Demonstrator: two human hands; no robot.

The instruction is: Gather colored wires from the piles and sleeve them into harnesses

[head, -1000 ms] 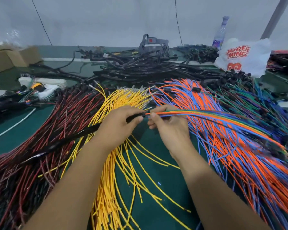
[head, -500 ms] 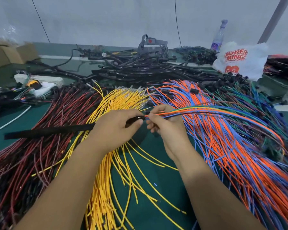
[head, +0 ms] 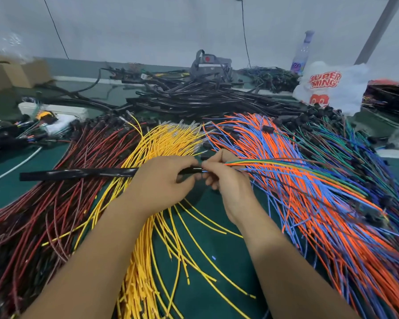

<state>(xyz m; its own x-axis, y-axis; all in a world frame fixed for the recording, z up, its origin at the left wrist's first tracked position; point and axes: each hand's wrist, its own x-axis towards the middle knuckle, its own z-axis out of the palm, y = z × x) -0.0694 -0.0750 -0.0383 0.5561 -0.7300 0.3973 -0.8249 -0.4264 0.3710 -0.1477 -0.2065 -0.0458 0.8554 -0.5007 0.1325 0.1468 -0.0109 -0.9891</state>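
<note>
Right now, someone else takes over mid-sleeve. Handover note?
Left hand: grips the black sleeve at its right-hand mouth; the sleeve sticks out leftward over the red and yellow piles.
Right hand: pinches the mixed wire bundle at the mouth.
Done: wires gathered, tips at or just inside the opening.
Left: feed the bundle through the sleeve; its tail trails over the orange and blue pile.

Far to your right, the white plastic bag (head: 346,88) carries red lettering that reads "SUPER MING", with a red logo below it that is partly hidden. The bottle (head: 301,57) behind the bag has a purple label too blurred to read.
</note>
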